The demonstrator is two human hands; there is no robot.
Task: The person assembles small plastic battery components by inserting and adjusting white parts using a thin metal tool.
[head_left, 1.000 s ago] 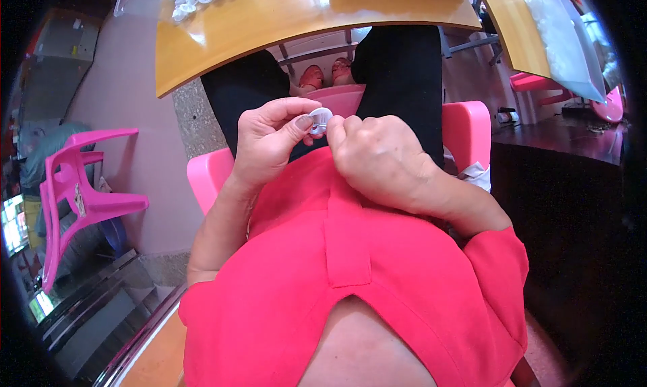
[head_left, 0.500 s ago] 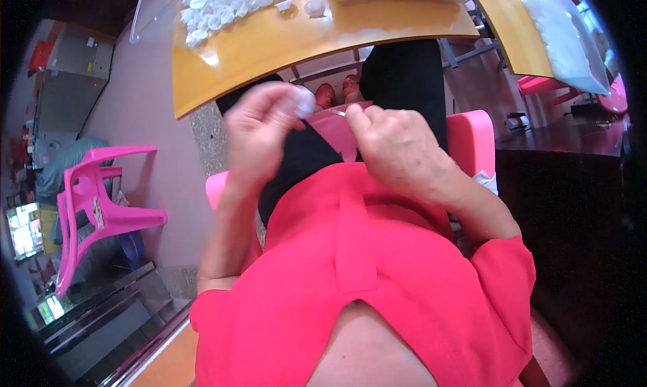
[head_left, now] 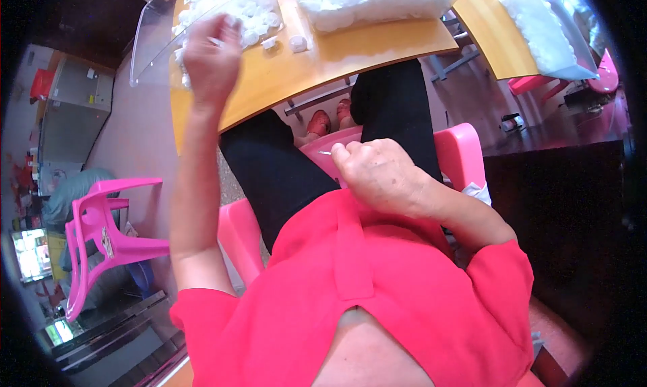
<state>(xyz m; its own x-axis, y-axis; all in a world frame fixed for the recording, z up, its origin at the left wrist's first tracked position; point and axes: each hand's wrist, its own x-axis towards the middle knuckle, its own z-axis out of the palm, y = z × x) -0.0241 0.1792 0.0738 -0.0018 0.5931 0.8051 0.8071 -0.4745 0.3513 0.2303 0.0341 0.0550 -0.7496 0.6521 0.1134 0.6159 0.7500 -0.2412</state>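
Head view: the table (head_left: 364,49) bows across the top, its smooth, glossy yellow-brown wood ending in a thin front edge above black-trousered thighs. The left hand (head_left: 212,60) is raised over the table's left part, just in front of a loose heap of small white pieces (head_left: 253,16), translucent and cap-like. Its fingers are curled and blurred, and I cannot tell whether they grip anything. A clear plastic tray (head_left: 137,65) juts past the table's left edge; its thin rim curves at the corner.

Nearer the front edge, a small white cap (head_left: 269,43) and a rounded translucent piece (head_left: 298,44) lie apart from the heap, with a strip of wood between them and the edge. Right of them sits a bulky clear package (head_left: 377,6) packed with white pieces.

The right hand (head_left: 383,175) is low over the lap, well apart from the left, with open air between the two. Its fingers are closed in a fist around a thin pale rod (head_left: 326,152), whose tip pokes out leftward. The smooth pink armrest (head_left: 460,154) stands just right of that forearm.
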